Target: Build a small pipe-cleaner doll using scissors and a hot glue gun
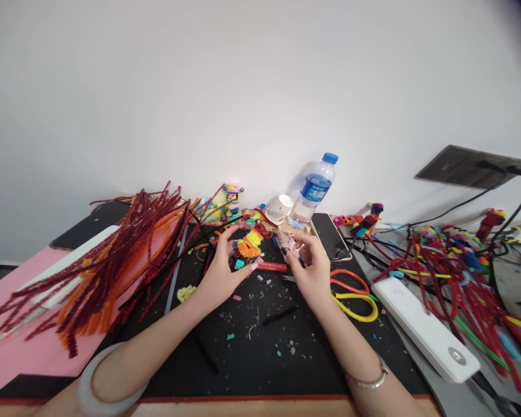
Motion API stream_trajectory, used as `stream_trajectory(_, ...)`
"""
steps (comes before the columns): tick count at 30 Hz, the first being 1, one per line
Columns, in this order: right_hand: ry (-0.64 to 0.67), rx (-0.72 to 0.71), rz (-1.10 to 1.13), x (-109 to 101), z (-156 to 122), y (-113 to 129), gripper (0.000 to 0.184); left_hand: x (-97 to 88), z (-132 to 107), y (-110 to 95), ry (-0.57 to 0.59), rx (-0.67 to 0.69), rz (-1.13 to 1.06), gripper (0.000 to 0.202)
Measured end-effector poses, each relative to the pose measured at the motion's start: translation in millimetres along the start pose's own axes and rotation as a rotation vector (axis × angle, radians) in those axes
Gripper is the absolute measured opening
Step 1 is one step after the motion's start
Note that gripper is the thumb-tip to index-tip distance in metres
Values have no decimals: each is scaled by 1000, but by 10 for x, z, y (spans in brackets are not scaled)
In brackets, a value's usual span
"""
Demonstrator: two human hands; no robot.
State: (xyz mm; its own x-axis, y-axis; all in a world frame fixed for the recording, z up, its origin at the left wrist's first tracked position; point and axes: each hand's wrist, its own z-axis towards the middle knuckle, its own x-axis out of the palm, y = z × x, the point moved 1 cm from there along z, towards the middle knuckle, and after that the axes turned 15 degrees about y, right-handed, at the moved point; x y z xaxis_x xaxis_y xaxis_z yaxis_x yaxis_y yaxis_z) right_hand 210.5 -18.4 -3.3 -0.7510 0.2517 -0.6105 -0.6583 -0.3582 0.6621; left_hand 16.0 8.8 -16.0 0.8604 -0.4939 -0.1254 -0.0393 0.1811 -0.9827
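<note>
Orange-and-yellow fuzzy figure: above the mat, at the left hand's fingertips, about 1:30 from that hand. Long axis roughly 1 to 7 o'clock. Left thumb and index look closed on it, exact contact points hard to make out.

Right hand: thumb and fingers pinching a pale crumpled wad, at 3 o'clock of the figure. Key relation: gap between those 2; left hand nearer the figure, right fingertips face it from 3.

Red tube at 5 from the figure, axis about 9 to 3, left end just beside left thumb tip. Scissors at 4, handles showing, blades mostly behind right hand. Black mat below, scraps scattered.

Farther out: tipped paper cup at 1, bottle at 2, pipe-cleaner bundle at 9, white power bank at 4.

Hidden: figure's underside, most of the other left fingers. Wad's material: can't tell. Both forearms cut off at bottom edge.
</note>
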Motion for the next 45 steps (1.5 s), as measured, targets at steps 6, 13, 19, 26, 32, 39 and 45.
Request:
stream_trajectory(6,9,-20,163,54,9,-30,23,-120,22,-58,-320,116,15,72)
stream_trajectory(13,206,-99,108,53,30,41,16,-199,68,28,-436,151,10,71)
stream_trajectory(19,230,-28,56,76,24,-21,9,-224,91,65,-463,181,4,69)
stream_trajectory(26,172,83,121,92,3,-93,18,-202,83,62,-441,182,-3,70)
stream_trajectory(32,153,121,33,62,-9,-75,18,-201,90,67,-429,176,-11,69)
stream_trajectory(39,185,128,-58,98,38,-70,17,-202,81,74,-434,142,8,70)
stream_trajectory(45,254,109,-106,116,61,-84,30,-200,85,81,-430,150,-22,69)
